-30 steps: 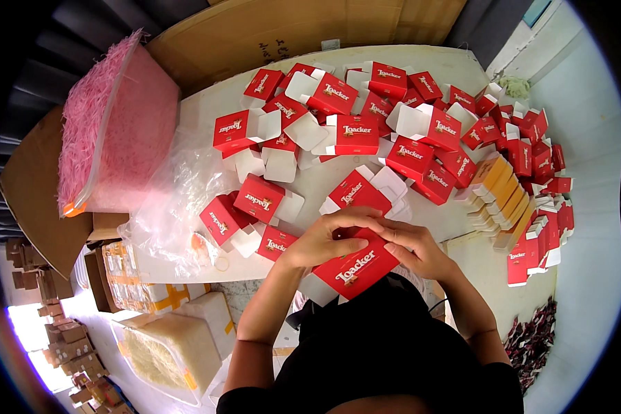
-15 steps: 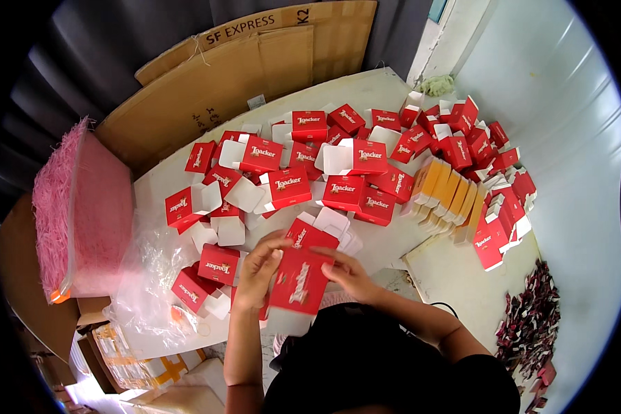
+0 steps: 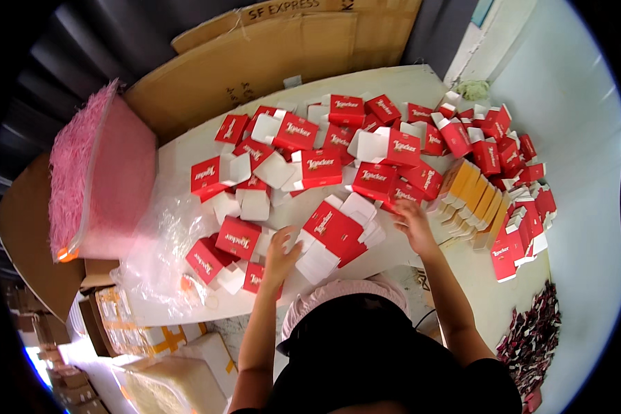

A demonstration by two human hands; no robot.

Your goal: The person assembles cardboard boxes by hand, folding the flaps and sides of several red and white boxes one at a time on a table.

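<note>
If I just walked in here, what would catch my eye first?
Most likely the heap of red and white cartons spread open across the white table. Next, the big bag of pink shredded filler at the left edge. In the middle, the person's left hand touches one folded red carton.

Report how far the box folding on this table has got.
Done: many folded red boxes lie piled across the white table, lids open. In hand: the left hand touches a half-formed red box, while the right hand reaches toward the pile. Left: a row of yellow-edged flat blanks stands unfolded.
</note>
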